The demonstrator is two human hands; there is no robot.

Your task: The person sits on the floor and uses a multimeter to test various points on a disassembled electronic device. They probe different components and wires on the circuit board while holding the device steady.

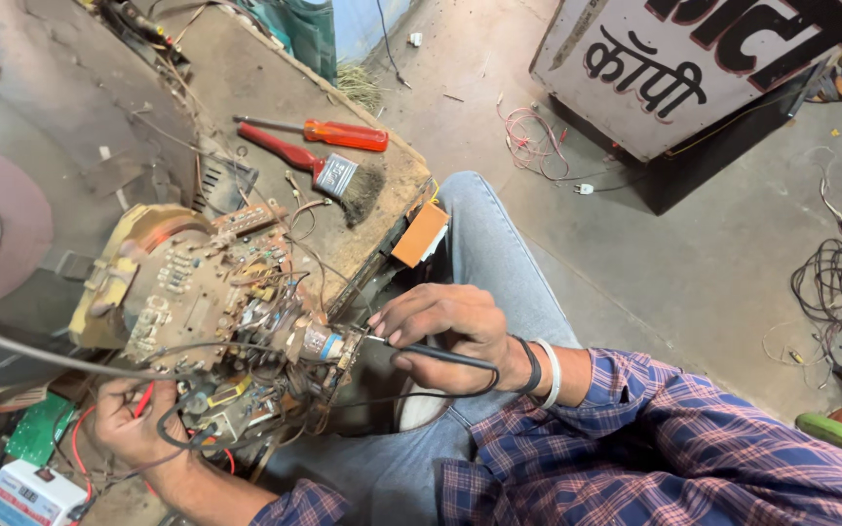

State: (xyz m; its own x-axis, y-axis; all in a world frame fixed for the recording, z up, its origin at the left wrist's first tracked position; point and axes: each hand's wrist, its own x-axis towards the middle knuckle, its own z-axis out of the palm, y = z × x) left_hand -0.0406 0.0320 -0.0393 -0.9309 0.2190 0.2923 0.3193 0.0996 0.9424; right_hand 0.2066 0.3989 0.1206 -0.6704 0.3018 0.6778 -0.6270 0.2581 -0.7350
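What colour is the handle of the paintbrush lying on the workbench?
The paintbrush has a red handle, with a metal band and dark bristles; the head view shows it clearly.

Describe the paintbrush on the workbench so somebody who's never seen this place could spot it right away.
Start at the worn brown workbench above the dusty circuit board. Near its right edge lie two red-handled tools side by side. The paintbrush is the nearer one, with a metal band and dark splayed bristles, unlike the slim orange-handled screwdriver beside it.

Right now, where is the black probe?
In the head view, the black probe is in the right hand at centre, above the person's lap; its tip touches the right edge of the circuit board.
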